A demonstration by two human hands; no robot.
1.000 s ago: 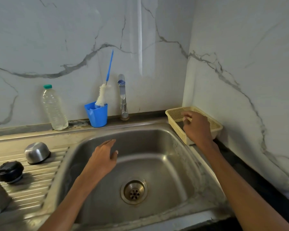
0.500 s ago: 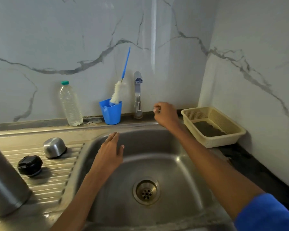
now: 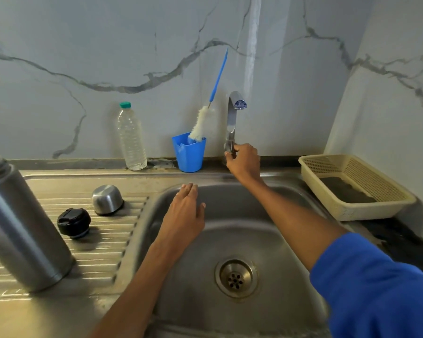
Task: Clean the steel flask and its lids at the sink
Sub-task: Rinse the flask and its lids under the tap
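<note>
The steel flask (image 3: 20, 223) stands upright on the ribbed drainboard (image 3: 112, 250) at the left. Its black inner lid (image 3: 74, 222) and its steel cap (image 3: 107, 199) lie on the drainboard, near the basin's left rim. My right hand (image 3: 243, 160) grips the handle at the base of the tap (image 3: 232, 115), behind the steel sink (image 3: 274, 242). My left hand (image 3: 183, 215) hovers flat over the basin's left side, fingers straight, holding nothing. No water runs from the spout.
A blue cup (image 3: 189, 152) holding a bottle brush (image 3: 205, 118) stands left of the tap. Beside it is a clear plastic bottle (image 3: 130, 140). A cream plastic basket (image 3: 354, 186) with a dark scrubber sits on the counter at the right. The drain (image 3: 236, 278) lies mid-basin.
My right hand moved left from the cream basket to the tap and took hold of its handle. My left hand stayed over the basin. The view shifted left, showing more of the flask.
</note>
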